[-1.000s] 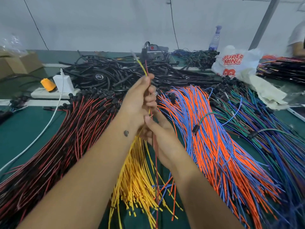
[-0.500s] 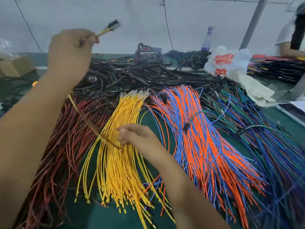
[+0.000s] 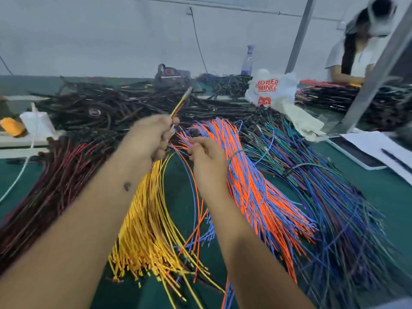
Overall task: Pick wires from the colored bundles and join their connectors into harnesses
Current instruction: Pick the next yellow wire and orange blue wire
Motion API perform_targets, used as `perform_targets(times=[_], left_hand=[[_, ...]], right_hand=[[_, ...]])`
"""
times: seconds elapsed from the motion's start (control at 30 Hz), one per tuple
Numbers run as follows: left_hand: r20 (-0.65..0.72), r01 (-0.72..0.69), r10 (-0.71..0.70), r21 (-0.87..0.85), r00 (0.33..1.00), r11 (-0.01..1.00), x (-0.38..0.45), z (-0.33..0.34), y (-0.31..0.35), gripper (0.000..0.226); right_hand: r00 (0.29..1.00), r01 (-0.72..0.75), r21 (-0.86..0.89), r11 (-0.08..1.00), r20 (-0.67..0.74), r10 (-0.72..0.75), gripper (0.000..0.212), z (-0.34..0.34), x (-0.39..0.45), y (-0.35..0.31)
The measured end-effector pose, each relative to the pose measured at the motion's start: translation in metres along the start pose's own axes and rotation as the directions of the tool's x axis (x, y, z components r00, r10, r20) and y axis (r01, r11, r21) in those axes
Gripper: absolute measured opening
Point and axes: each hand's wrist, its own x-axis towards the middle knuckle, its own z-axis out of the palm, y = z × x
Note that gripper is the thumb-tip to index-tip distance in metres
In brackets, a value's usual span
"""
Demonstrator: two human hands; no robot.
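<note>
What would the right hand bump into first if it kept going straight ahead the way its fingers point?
Probably the orange and blue wire bundle: the right hand already pinches at its near end. Depth is unclear in this blurred view.

Smooth plastic-sheathed yellow wires (image 3: pixel 147 221); matt green table covering (image 3: pixel 376 192); crinkled glossy plastic bag (image 3: pixel 270 88) far right; clear plastic bottle (image 3: pixel 248 61).

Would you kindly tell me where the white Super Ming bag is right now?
In the head view the white Super Ming bag sits at the far right of the table, just beyond the green and blue wire bundle, with the spray bottle behind it.
</note>
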Motion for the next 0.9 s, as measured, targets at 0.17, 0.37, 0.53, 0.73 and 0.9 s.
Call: perform_targets(times=[0.17, 0.37, 0.53, 0.73, 0.9], left_hand=[[-0.154, 0.042, -0.055, -0.086, 0.987, 0.995, -0.014, 0.004, -0.078, 0.023], [-0.128, 0.032, -0.072, -0.295, 0.989, 0.955, -0.017, -0.007, -0.082, 0.027], [-0.121, 0.053, -0.09, -0.277, 0.989, 0.959, -0.02, -0.005, -0.078, 0.027], [-0.119, 0.099, -0.14, -0.304, 0.983, 0.947, -0.02, -0.006, -0.077, 0.031], [-0.135, 0.112, -0.172, -0.365, 0.976, 0.924, -0.02, -0.006, -0.076, 0.03]], right_hand=[[0.996, 0.035, -0.418, 0.908, 0.09, 0.003, 0.022, -0.034, 0.017, -0.005], [0.976, 0.179, -0.83, 0.527, 0.219, 0.013, 0.025, -0.034, 0.037, 0.005], [0.967, 0.255, -0.948, 0.192, 0.254, -0.027, 0.027, -0.016, 0.047, 0.018], [0.965, 0.263, -0.95, 0.166, 0.261, -0.033, 0.021, -0.017, 0.054, 0.024], [0.961, 0.278, -0.952, 0.129, 0.276, -0.035, 0.019, -0.017, 0.052, 0.019]])
